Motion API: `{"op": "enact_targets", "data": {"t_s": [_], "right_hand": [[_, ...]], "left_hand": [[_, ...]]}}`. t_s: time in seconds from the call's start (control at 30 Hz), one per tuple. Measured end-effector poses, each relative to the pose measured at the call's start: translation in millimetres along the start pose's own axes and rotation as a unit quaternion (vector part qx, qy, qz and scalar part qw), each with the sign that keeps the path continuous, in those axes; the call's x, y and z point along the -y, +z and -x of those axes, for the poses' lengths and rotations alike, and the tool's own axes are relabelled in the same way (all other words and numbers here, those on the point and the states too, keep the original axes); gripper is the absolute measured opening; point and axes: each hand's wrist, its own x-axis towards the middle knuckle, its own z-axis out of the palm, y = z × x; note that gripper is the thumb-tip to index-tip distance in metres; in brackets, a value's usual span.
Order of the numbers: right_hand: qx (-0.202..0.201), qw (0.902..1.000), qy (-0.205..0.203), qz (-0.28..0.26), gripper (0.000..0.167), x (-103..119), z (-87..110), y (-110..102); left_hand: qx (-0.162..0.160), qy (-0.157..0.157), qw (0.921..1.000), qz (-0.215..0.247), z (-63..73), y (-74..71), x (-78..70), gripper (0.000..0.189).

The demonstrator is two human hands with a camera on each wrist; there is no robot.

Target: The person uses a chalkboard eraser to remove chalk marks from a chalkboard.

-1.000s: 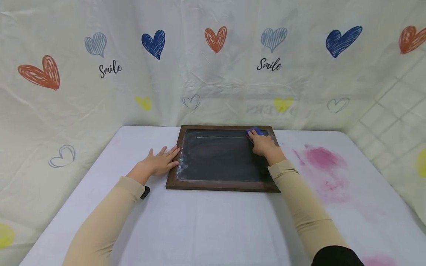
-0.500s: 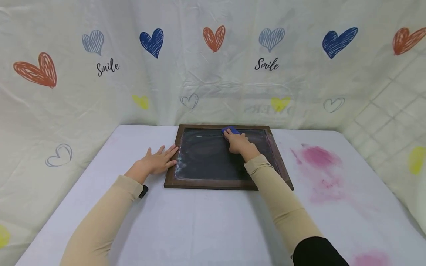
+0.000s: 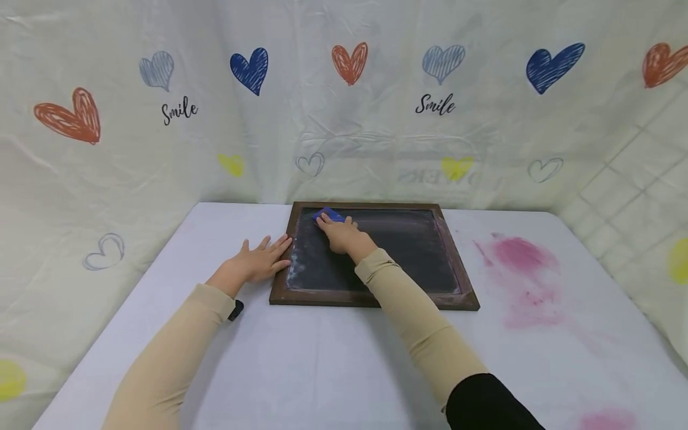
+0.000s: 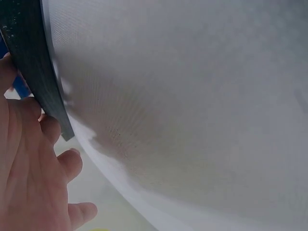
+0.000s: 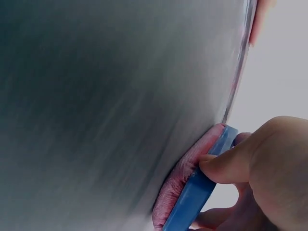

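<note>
A small blackboard (image 3: 400, 254) in a brown wooden frame (image 3: 333, 298) lies on the white-covered table. My left hand (image 3: 258, 261) rests with spread fingers against the frame's left side; its straightish fingers also show beside the frame in the left wrist view. Near the board's upper left corner, my right hand (image 3: 344, 237) grips a blue chalkboard eraser (image 5: 195, 197). Its thumb presses the blue back's edge, and the pinkish pad (image 5: 178, 187) lies against the dark surface. Whitish chalk smears (image 3: 294, 272) show along the board's left edge.
Pink stains (image 3: 521, 255) mark the white tablecloth (image 3: 322, 358) to the right of the board. Behind the table hangs a pale curtain (image 3: 376, 131) printed with hearts and words.
My right hand has slid the eraser left along the board's top, from the upper right corner to the upper left. The white chalk line there is no longer visible. My left hand stays put.
</note>
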Motion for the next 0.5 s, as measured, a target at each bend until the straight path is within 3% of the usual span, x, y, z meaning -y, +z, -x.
{"op": "enact_targets", "data": {"t_s": [0.17, 0.33, 0.5], "right_hand": [[-0.007, 0.9998, -0.014, 0.011, 0.065, 12.5, 0.9, -1.0], [-0.036, 0.9992, 0.011, 0.009, 0.066, 12.3, 2.2, -2.6], [-0.021, 0.9990, 0.037, -0.013, 0.071, 1.5, 10.0, -1.4]], "left_hand": [[0.001, 0.007, 1.0000, 0.005, 0.1, -7.3, -5.8, 0.069], [-0.019, 0.007, 0.9998, 0.002, -0.6, -11.5, -4.8, 0.069], [-0.005, 0.009, 0.9998, 0.019, 5.4, -4.1, -2.2, 0.070]]}}
